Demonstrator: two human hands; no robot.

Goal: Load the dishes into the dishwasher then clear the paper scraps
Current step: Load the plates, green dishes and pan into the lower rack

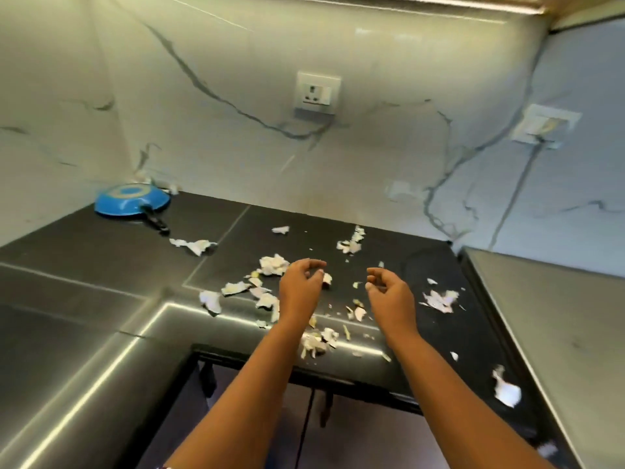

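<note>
Paper scraps [318, 340] lie nearest, along the counter edge between the two wrists, with a larger torn piece [506, 390] well off to the right of the right hand [389, 289]. It and the left hand [301, 286] hover over the dark countertop [101, 252], fingers loosely curled and nothing held (poised, I judge, to rake the litter together). More scraps sit just left of the left hand, one just beside its fingertips, others beyond both hands. Farthest, well left of the left hand, a blue frying pan [132, 199] rests upside down in the corner, apparently not yet loaded.
</note>
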